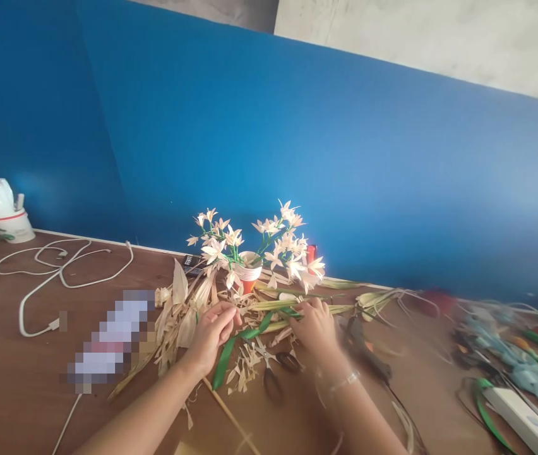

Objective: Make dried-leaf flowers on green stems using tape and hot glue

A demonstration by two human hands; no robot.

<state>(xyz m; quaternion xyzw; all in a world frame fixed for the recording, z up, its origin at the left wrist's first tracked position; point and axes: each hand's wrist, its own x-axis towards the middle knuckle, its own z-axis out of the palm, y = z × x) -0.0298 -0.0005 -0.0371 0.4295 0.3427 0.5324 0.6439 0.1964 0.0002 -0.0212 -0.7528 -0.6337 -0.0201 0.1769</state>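
The left hand (215, 332) has its thumb and fingertips close together, next to the green strip (222, 368). I can't tell if anything is pinched in them. The right hand (314, 322) has its fingers bent down on the pale stalks (269, 306), by the far end of the strip. I can't tell if it grips them or just touches them. The hands are apart, maybe so each one can look after its own side.

The green strip is on the table (8, 379), between the hands and in front of the cup (249, 273). It is long and thin, with a bend in it. One end points down toward the person. From there it goes up, then slants away to the right hand. So its long way runs from low on the left to higher on the right.

The scissors (267, 358) lie just beside it. Their handles face the person, which looks handy for picking them up. The blades point away and a bit left. A thin stick (231, 414) lies between the arms. Farther back, the cup seems to help the pale flowers (215, 251) stand up. Dry leaves (167, 322) lie to the left, near enough to reach.
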